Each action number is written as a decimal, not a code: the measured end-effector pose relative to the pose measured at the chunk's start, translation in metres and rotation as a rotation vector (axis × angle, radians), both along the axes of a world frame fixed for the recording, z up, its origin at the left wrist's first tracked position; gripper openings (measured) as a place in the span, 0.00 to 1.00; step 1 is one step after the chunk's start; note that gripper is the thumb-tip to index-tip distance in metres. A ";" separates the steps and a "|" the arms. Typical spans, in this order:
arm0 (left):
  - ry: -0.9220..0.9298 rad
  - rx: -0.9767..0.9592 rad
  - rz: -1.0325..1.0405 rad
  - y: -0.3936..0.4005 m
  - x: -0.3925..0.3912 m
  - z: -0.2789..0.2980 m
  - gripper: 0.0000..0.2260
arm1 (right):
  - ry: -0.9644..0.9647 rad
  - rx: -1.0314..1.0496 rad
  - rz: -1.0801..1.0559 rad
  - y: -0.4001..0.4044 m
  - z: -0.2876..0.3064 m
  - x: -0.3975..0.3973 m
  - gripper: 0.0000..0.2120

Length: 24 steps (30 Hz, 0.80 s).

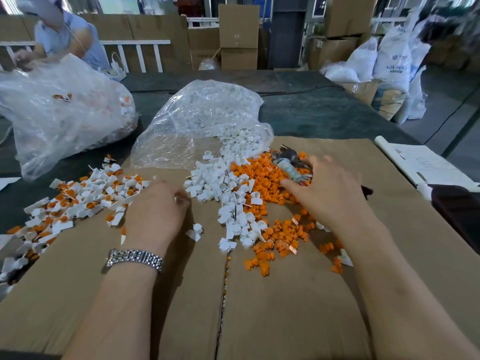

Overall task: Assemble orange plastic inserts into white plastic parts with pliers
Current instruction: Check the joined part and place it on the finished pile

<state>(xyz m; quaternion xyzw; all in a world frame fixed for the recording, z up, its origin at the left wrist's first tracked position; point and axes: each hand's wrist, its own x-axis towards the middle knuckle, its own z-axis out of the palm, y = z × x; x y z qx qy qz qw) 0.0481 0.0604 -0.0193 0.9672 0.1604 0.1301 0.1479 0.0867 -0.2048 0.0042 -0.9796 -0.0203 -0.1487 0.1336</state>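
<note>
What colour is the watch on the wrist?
Silver: the wristwatch band is shiny metal links, on the left wrist. Seen in the head view.

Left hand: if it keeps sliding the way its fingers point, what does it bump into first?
Probably the pile of white plastic parts just ahead of the left hand; its fingertips point up and right, very close to it.

Warehouse: stacked cartons point(239, 29), bulk sacks point(392, 63)

From my feed, the only print I can partly read is dark blue lettering on a white sack point(393, 57) at the far right: it begins "ADS", the rest blurred. The sheet's point(420, 162) writing is illegible.
</note>
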 end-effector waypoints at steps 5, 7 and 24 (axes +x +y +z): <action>-0.036 -0.044 0.180 0.009 0.000 0.002 0.10 | 0.000 -0.164 -0.035 -0.004 -0.010 0.009 0.30; -0.129 -0.091 0.129 0.008 -0.001 0.002 0.10 | 0.027 -0.166 -0.019 -0.004 -0.014 0.012 0.29; 0.029 -0.360 -0.499 -0.026 -0.004 0.000 0.07 | 0.032 -0.261 0.242 0.012 -0.016 0.005 0.12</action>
